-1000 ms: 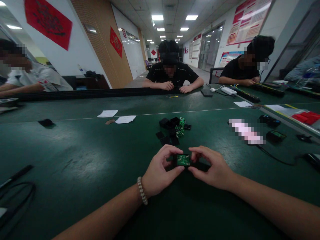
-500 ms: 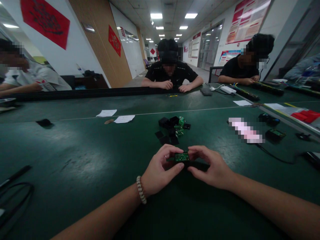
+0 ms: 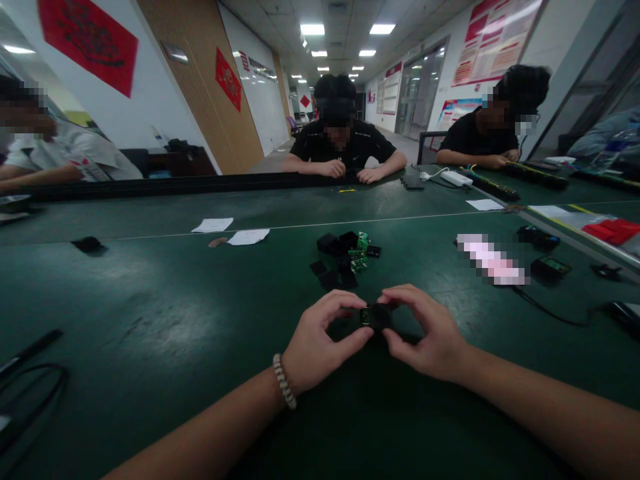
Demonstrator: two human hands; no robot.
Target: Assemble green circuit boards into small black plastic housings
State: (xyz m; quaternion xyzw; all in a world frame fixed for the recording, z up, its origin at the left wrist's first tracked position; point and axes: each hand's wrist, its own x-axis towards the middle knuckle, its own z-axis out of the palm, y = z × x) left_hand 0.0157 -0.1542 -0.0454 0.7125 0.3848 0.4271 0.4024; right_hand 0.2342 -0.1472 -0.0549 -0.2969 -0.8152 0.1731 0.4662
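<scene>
Between my hands, just above the green table [image 3: 165,373], is a small black case [image 3: 376,317]. Some gold or green marks of a circuit board show at its left part; the right part is plain black. My left hand [image 3: 325,340], with a beaded bracelet at the wrist, pinches the left end between thumb and fingers. My right hand [image 3: 430,333] grips the right end in the same way. Beyond them lies a pile of black cases [image 3: 337,244], with green circuit boards [image 3: 359,260] beside it and flat black pieces [image 3: 329,279] in front.
Another black case with a board [image 3: 550,268], a blurred pink object [image 3: 490,260] and a cable lie at the right. White papers [image 3: 249,237] are at the back left, a black cable [image 3: 50,380] at the near left. Several people sit around the table.
The green board face that showed between my hands is now mostly covered by black at the right. My right fingers have moved slightly left, onto the case.
</scene>
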